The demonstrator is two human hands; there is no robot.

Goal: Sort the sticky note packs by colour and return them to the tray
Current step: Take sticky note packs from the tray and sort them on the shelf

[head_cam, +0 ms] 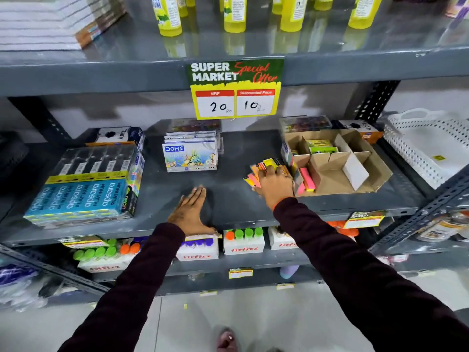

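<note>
Your tray (340, 174) is a brown cardboard box with thin folded dividers, sitting on the smooth grey metal shelf (233, 158). Your right hand (274, 185) lies spread, palm down, over a loose heap of sticky note packs (256, 171), small flat blocks in pink, yellow and orange, just left of the tray. Your left hand (193, 212) rests flat and empty on the shelf, well apart. Pink and yellow packs (307, 182) stand in the tray's near-left compartment. A glossy crayon box (190, 154) sits further left.
</note>
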